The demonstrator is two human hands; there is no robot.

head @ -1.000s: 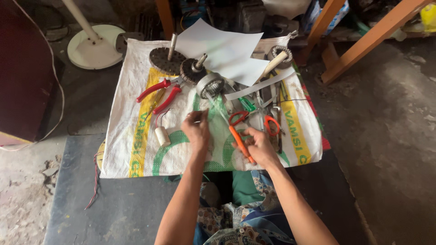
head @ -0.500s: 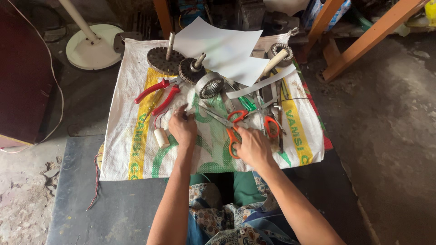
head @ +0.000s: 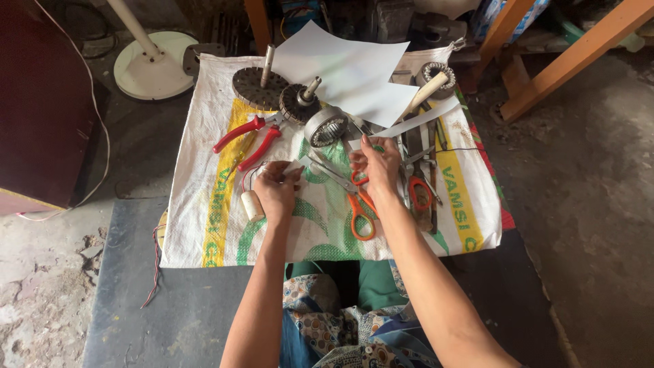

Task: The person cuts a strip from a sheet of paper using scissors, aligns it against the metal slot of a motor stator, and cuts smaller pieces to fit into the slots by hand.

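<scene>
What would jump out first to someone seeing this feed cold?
Two bare hands meet at the middle of a white woven sack spread on the floor: the right hand over orange-handled scissors, the left hand beside a small white cylinder. Red-handled pliers and round metal motor parts lie beyond.

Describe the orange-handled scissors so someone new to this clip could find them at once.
Start at the white woven sack with yellow and green print spread on the floor. Just in front of the person's right hand, the orange-handled scissors lie with blades pointing up-left. Unlike the red-handled pliers farther left, they have looped handles, and they are larger than the second orange-handled tool to the right.
</scene>
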